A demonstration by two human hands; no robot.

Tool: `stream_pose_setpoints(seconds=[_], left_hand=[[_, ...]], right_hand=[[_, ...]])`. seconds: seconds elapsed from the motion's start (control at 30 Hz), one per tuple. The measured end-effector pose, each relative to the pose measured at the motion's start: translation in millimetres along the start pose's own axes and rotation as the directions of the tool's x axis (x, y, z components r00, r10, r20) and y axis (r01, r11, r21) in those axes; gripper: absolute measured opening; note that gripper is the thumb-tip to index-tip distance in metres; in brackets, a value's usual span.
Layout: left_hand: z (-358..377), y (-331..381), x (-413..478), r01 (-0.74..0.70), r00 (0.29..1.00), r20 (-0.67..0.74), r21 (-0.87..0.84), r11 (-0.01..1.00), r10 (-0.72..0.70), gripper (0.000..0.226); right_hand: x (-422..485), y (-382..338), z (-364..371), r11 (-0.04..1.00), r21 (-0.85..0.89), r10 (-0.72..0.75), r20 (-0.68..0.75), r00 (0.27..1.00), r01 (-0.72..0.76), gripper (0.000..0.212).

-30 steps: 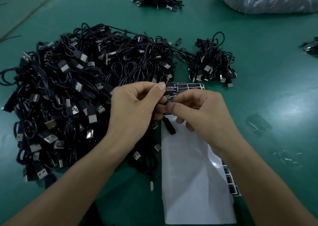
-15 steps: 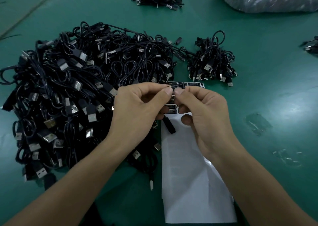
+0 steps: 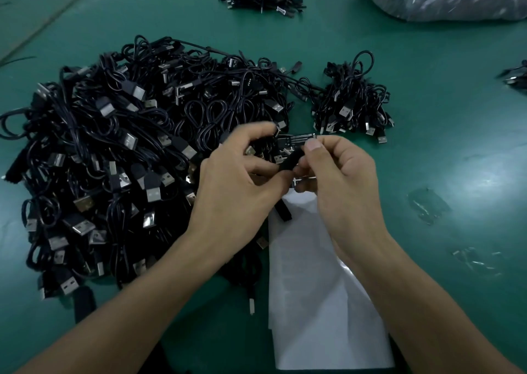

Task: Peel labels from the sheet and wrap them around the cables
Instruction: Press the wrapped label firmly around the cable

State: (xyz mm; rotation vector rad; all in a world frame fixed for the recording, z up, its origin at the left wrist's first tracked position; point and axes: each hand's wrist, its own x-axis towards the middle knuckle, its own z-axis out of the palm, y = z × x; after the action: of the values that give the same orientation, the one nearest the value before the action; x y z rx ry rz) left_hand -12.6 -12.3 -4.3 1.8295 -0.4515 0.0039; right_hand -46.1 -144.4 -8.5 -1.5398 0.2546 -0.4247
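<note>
Label [image 3: 291, 159] pinched between left hand [image 3: 239, 182] and right hand [image 3: 345, 179], fingers curled.

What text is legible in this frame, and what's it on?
No text can be read.
label sheet: pale print on its black labels, too blurred to read.
black label, pinched between the left hand and right hand: no print visible.
cable pile: no legible marks on the plugs.
</note>
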Motion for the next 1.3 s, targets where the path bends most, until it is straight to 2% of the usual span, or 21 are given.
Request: stream_pose_setpoints(seconds=[0.07,0.17,0.3,0.43,0.6,0.87,1.1,1.3], left_hand=[[-2.0,-2.2,2.1,0.046,0.999,-0.015,-0.032,0.998,-0.046,0.051],[-2.1,-3.1,4.0,0.093,0.995,-0.020,-0.086,0.992,-0.095,0.040],[-2.6,-5.3,4.7,0.123,0.992,0.003,-0.134,0.983,-0.123,0.029],[-3.3,-7.2,6.3,0.133,0.991,0.007,-0.118,0.984,-0.133,0.025],[-4.0,-2.8,7.2,0.164,0.986,0.052,-0.168,0.972,-0.158,0.023],[-9.8,5.5,9.2,0.295,0.954,0.124,-0.257,0.920,-0.272,0.023],[-10.6,8.9,9.1,0.330,0.943,0.142,-0.289,0.899,-0.300,0.024],[-10.2,9.0,8.6,0.324,0.945,0.132,-0.290,0.900,-0.298,0.018]], right_hand=[[2.3,-0.5,-2.5,1.000,0.023,0.001,-0.007,1.000,0.000,0.020],[6.6,-1.1,-8.8,1.000,0.002,-0.011,0.027,1.000,0.011,0.017],[9.7,0.7,-14.8,0.993,-0.110,-0.032,0.157,0.987,0.050,0.016],[11.3,0.6,-19.3,0.951,-0.284,-0.065,0.215,0.974,0.126,0.017],[11.1,-2.1,-22.7,0.931,-0.334,-0.069,0.228,0.971,0.144,0.016],[11.8,-4.5,-25.4,0.911,-0.372,-0.084,0.249,0.965,0.176,0.018],[9.4,-2.5,-20.2,0.904,-0.384,-0.136,0.157,0.978,0.188,0.021],[6.1,-0.8,-15.8,0.940,-0.323,-0.067,0.144,0.987,0.111,0.020]])
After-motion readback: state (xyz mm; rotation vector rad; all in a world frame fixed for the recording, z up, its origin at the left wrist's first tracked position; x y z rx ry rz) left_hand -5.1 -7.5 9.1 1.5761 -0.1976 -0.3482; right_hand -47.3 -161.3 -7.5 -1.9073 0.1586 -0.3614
